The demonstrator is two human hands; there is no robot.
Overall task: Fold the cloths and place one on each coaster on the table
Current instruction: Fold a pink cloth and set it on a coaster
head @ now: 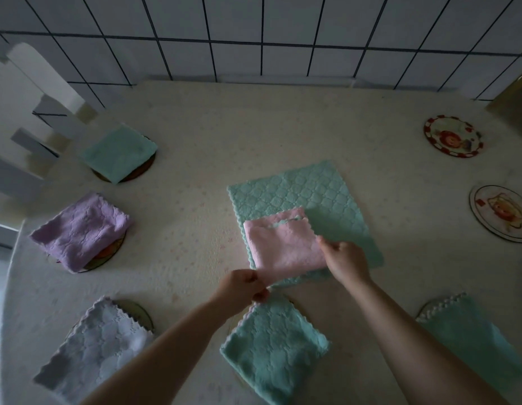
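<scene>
A folded pink cloth (283,244) lies on top of a larger green cloth (306,197) spread flat in the middle of the table. My left hand (242,289) pinches the pink cloth's near left corner. My right hand (344,260) grips its right edge. Folded cloths sit on coasters: a green one (119,153) at far left, a purple one (78,230) at left, a pale lilac one (93,343) at near left, a green one (274,343) at the front, another green one (470,331) at near right. Two round picture coasters (452,135) (502,216) on the right are bare.
The table (253,124) has a pale speckled covering and meets a white tiled wall (253,30) at the back. A white chair (28,92) stands off the table's far left corner.
</scene>
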